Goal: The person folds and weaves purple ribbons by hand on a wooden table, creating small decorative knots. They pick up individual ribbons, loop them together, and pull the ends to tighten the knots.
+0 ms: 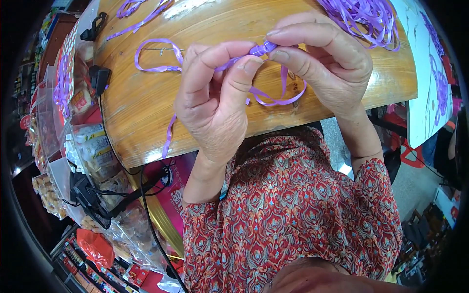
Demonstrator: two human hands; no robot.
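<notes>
A narrow purple ribbon (pixel 265 49) is stretched between my two hands, with a small folded or knotted part at the fingertips. My left hand (pixel 215 93) pinches it between thumb and forefinger. Just to the right, my right hand (pixel 325 61) grips the other side of that folded part the same way. Loose lengths of the ribbon loop down onto the wooden table (pixel 132 122), some beside my left hand and some below my right. Near my left hand a thin metal needle-like rod (pixel 159 49) lies inside a ribbon loop. My fingers hide part of the fold.
A big heap of purple ribbon (pixel 364 22) lies at the far right of the table, and more strands (pixel 141 22) at the far left. Black clips (pixel 99 78) with cables stand along the left edge. Packaged goods (pixel 93 146) crowd that side. A white marbled table (pixel 424 83) adjoins at right.
</notes>
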